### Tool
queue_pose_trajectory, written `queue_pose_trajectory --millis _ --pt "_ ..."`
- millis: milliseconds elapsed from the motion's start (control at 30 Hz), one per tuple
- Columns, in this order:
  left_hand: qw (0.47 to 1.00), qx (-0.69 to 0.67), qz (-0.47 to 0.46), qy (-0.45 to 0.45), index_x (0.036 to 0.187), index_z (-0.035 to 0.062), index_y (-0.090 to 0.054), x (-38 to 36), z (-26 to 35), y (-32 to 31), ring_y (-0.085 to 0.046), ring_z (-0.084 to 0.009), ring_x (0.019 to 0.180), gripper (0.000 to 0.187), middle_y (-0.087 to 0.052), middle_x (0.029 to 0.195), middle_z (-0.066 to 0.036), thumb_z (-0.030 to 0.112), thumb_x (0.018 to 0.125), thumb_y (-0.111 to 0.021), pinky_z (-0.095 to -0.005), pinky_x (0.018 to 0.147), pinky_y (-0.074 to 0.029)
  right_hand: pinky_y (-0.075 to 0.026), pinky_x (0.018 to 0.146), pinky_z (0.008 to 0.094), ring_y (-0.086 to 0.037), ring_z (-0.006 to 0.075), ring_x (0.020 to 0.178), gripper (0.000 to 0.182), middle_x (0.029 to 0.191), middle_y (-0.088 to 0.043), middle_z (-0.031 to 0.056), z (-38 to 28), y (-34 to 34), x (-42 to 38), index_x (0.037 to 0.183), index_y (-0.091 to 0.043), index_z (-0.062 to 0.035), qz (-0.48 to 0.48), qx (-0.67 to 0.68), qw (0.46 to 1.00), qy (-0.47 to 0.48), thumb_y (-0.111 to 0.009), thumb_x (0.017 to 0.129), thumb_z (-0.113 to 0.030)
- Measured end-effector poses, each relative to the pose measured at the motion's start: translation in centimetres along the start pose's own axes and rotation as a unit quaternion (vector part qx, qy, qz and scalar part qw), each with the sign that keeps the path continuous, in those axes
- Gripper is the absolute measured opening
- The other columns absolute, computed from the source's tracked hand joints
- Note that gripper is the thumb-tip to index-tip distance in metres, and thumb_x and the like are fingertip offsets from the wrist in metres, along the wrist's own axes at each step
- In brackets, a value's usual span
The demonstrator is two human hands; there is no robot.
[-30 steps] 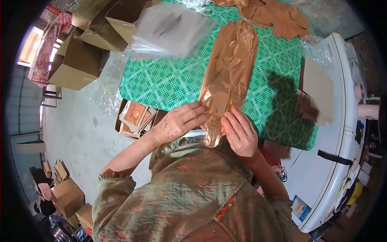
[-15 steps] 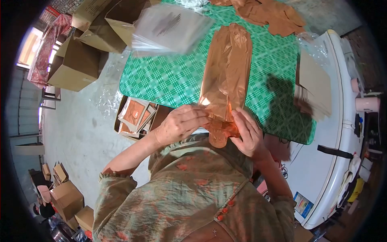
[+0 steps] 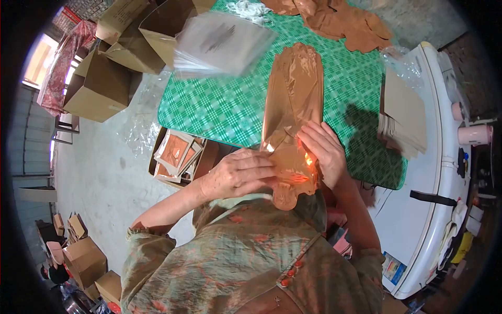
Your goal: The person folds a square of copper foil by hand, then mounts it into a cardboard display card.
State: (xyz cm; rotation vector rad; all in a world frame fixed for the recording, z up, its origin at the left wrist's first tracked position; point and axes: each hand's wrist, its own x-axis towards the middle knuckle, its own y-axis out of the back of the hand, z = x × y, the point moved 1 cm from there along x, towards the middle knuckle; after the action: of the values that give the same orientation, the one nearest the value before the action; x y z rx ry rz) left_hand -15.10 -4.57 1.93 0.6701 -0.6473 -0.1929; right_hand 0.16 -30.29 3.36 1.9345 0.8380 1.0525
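Observation:
A long tan stocking in a clear plastic sleeve (image 3: 294,99) lies lengthwise on the green checked tablecloth (image 3: 225,104). Its near end hangs over the table's front edge. My left hand (image 3: 238,172) presses on that near end from the left, fingers closed over it. From the right, my right hand (image 3: 324,149) lies flat on the same end with its fingers spread along the fold. The plastic glints between the two hands.
A stack of clear bags (image 3: 222,44) sits at the table's left. Loose tan stockings (image 3: 340,18) lie at the far edge, card sheets (image 3: 405,118) at the right. A box of packed items (image 3: 178,154) stands below the table. Cardboard boxes (image 3: 99,83) stand left.
The sleeved stocking has slid toward me, its near end dropping lower over the table edge. My right hand moved up onto it and flattened; my left hand shifted down and closed over the end.

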Motion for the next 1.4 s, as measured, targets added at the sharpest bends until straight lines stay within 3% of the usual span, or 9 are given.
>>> queue_pose_trajectory --millis 100,133,267,400,633,933,1033,1300,1400 --pt "0.997 0.038 -0.069 0.002 0.153 0.0109 -0.059 1.2 0.1 1.2 -0.058 -0.034 0.14 0.072 -0.056 0.158 -0.015 0.022 0.087 -0.085 -0.0487 0.115 -0.049 -0.043 0.123 0.0516 -0.062 0.0358 0.138 0.041 0.14 -0.07 0.0176 0.0 -0.5 0.0 0.135 -0.071 -0.0011 -0.012 -0.001 1.0 0.008 -0.061 0.095 -0.011" --pt "0.992 0.064 -0.106 -0.022 0.166 0.0139 -0.04 0.9 -0.9 1.4 -0.042 -0.0347 0.156 0.101 -0.038 0.171 -0.015 0.033 0.081 -0.09 -0.0512 0.126 -0.038 -0.043 0.123 0.0513 -0.062 0.0357 0.137 0.041 0.14 -0.07 0.0176 -0.1 -0.6 0.0 0.134 -0.071 -0.0011 -0.012 -0.001 1.0 0.01 -0.061 0.095 -0.01" --pt "0.958 0.156 -0.235 0.042 0.171 0.0154 -0.03 1.9 -1.6 3.9 -0.026 -0.0333 0.165 0.125 -0.026 0.178 -0.016 0.045 0.066 -0.09 -0.0508 0.136 -0.022 -0.044 0.122 0.0511 -0.062 0.0359 0.137 0.042 0.141 -0.07 0.0173 0.0 -0.3 0.1 0.133 -0.072 -0.0007 -0.018 0.014 1.0 -0.002 -0.061 0.095 -0.015" --pt "0.95 0.195 -0.241 0.033 0.171 0.0085 -0.027 4.1 -2.6 4.5 -0.027 -0.033 0.164 0.132 -0.025 0.178 -0.015 0.048 0.061 -0.09 -0.0493 0.136 -0.021 -0.044 0.122 0.0506 -0.062 0.0358 0.138 0.044 0.142 -0.07 0.0171 -0.1 -0.3 0.2 0.132 -0.073 -0.0006 -0.014 0.037 0.999 -0.008 -0.062 0.095 -0.021" --pt "0.955 0.195 -0.223 0.001 0.169 0.0023 -0.03 5.5 -4.7 2.2 -0.033 -0.0327 0.162 0.119 -0.034 0.174 -0.017 0.042 0.071 -0.085 -0.0486 0.135 -0.024 -0.045 0.121 0.0498 -0.061 0.036 0.139 0.045 0.141 -0.07 0.0167 0.9 -0.8 0.0 0.131 -0.074 -0.0015 -0.035 0.02 0.999 0.022 -0.064 0.093 -0.024" --pt "0.966 0.171 -0.194 0.007 0.166 0.003 -0.038 5.2 -5.5 1.4 -0.037 -0.0325 0.16 0.1 -0.038 0.172 -0.017 0.033 0.079 -0.076 -0.0491 0.134 -0.028 -0.041 0.124 0.0511 -0.055 0.0374 0.145 0.048 0.15 -0.063 0.0183 0.1 0.5 2.3 0.14 -0.067 0.0004 0.003 -0.004 1.0 -0.004 -0.067 0.093 -0.011" --pt "0.966 0.171 -0.194 0.008 0.167 0.0041 -0.038 5.0 -5.9 1.1 -0.037 -0.0324 0.16 0.1 -0.038 0.172 -0.017 0.032 0.078 -0.076 -0.0493 0.134 -0.029 -0.038 0.126 0.0519 -0.054 0.0379 0.146 0.048 0.15 -0.063 0.0194 1.0 -0.1 2.1 0.141 -0.066 0.002 -0.067 0.001 0.998 0.016 -0.067 0.094 -0.01" --pt "0.969 0.185 -0.164 -0.016 0.168 0.0087 -0.038 6.1 -5.1 1.7 -0.035 -0.0334 0.161 0.099 -0.033 0.175 -0.016 0.027 0.078 -0.076 -0.0482 0.133 -0.03 -0.038 0.126 0.0519 -0.055 0.0381 0.146 0.041 0.15 -0.063 0.0203 1.4 -0.3 1.9 0.13 -0.071 0.0029 -0.086 0.009 0.995 0.041 -0.066 0.094 -0.016" --pt "0.963 0.202 -0.175 -0.019 0.165 0.0079 -0.041 6.8 -4.8 1.9 -0.042 -0.0321 0.157 0.087 -0.042 0.169 -0.018 0.023 0.086 -0.073 -0.0479 0.131 -0.034 -0.038 0.125 0.0519 -0.055 0.0388 0.146 0.042 0.15 -0.063 0.0206 1.5 -0.4 2.1 0.13 -0.072 0.0027 -0.087 0.008 0.995 0.045 -0.067 0.094 -0.019"
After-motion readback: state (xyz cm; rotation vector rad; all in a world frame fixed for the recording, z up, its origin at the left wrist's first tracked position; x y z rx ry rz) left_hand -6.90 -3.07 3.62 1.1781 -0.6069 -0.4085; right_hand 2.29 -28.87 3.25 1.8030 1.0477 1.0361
